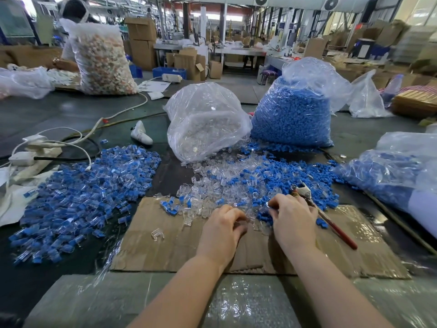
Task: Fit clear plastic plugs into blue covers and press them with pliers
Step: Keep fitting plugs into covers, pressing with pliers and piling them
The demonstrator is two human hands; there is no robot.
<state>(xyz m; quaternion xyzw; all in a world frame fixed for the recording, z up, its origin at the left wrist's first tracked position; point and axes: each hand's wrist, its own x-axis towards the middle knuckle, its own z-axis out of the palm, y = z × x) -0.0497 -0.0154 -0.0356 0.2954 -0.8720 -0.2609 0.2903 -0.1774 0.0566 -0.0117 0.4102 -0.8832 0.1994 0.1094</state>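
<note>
At the near edge of the mixed pile (246, 185), on the cardboard sheet (165, 247), both hands are curled over loose parts. The left hand (223, 229) is bent round what appears to be a clear plug; the right hand (293, 218) is pinched at a blue cover with the pliers (331, 221) held under it. What exactly is gripped cannot be told through the blur. For a sound fit, plug and cover are best aligned squarely before any pressing. Finished pieces (78, 197) are heaped to the left, and bags of clear plugs (205, 124) and blue covers (293, 119) are stood behind.
</note>
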